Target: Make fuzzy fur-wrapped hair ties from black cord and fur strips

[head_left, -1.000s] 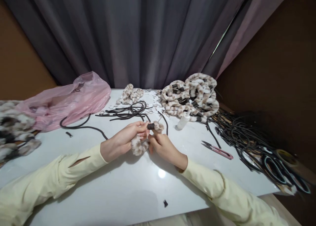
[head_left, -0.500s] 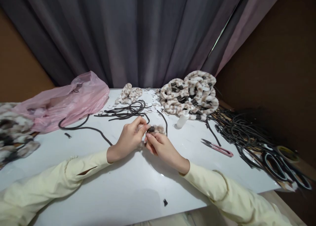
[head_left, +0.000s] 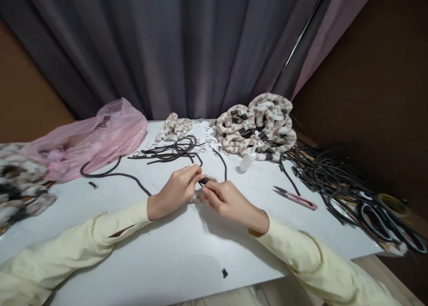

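My left hand (head_left: 175, 189) is closed, with thumb and forefinger pinching one side of a small dark end piece (head_left: 203, 180). My right hand (head_left: 231, 200) is closed at the other side, fingertips pressed together on the same work. Between and below the fingers shows part of a fluffy white-and-brown band (head_left: 199, 197), which the dark piece seems to join. Most of the band is hidden by my hands. A single black cord (head_left: 221, 159) lies just beyond my right hand, and a longer black cord (head_left: 129, 176) runs to my left wrist.
Fluffy bands (head_left: 267, 123) are piled at the back right, beside a small white bottle (head_left: 247, 159). Pink thread snips (head_left: 294, 197) and black scissors (head_left: 374, 221) lie right, near tangled cords (head_left: 321, 172). A pink plastic bag (head_left: 113, 127) and loose cords (head_left: 174, 150) are at the back.
My right hand has shifted slightly right and turned, its fingers now covering more of the fluffy band. My left hand stays pinched at the dark piece.
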The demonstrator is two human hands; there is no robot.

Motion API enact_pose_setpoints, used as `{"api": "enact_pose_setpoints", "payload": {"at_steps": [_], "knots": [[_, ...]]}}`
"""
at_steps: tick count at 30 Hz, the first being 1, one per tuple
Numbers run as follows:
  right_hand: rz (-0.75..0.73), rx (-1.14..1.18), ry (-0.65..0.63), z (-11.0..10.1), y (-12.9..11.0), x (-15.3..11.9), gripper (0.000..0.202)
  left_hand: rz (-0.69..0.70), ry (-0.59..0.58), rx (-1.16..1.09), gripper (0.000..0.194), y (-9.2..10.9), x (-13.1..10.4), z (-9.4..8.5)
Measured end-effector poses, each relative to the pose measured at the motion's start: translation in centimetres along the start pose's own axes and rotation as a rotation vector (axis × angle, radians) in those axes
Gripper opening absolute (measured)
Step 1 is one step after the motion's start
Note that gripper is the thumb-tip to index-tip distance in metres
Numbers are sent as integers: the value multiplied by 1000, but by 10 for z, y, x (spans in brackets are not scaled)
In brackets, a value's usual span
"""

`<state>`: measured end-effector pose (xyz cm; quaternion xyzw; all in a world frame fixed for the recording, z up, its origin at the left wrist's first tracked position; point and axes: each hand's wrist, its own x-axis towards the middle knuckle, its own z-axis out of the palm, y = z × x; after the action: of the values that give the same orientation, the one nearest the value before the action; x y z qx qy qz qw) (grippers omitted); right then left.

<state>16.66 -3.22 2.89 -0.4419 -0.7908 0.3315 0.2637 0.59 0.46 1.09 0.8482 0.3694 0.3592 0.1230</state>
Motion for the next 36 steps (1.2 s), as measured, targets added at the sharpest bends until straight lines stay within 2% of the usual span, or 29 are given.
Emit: {"api": "enact_pose_setpoints", "payload": {"at_steps": [5, 8, 11, 14, 17, 20, 23, 26, 29, 31, 35, 36], "knots": [[20, 28, -32, -5, 4, 1, 31, -130, -103, -86, 14, -4, 4, -3], [-43, -41, 53, -10, 12, 2, 27, -280, -121, -168, 15, -8, 9, -6], [-180, -263, 213, -11, 21, 4, 17, -452, -139, -338, 17, -10, 13, -9], [-307, -548, 267, -5, 28, 6, 19, -588, -190, -508, 18, -8, 13, -8], [-369, -798, 282, 6, 30, 7, 10, -638, -192, -596, 21, -3, 9, -3], [-427, -907, 292, 13, 31, 8, 13, -631, -173, -588, 24, 2, 4, 1], [-409, -780, 277, 14, 33, 9, 13, -593, -136, -515, 22, 6, -1, 4], [-328, -504, 238, 14, 36, 9, 8, -536, -102, -433, 20, 9, -6, 6], [-262, -267, 188, 13, 35, 9, 13, -449, -91, -355, 17, 8, -11, 7], [-209, -194, 170, 12, 33, 10, 16, -427, -88, -343, 16, 7, -12, 7], [-140, -144, 159, 5, 30, 14, 4, -489, -51, -414, 18, 2, -11, 8], [-129, -117, 151, 3, 29, 15, 8, -492, -42, -427, 18, 2, -11, 8]]}}
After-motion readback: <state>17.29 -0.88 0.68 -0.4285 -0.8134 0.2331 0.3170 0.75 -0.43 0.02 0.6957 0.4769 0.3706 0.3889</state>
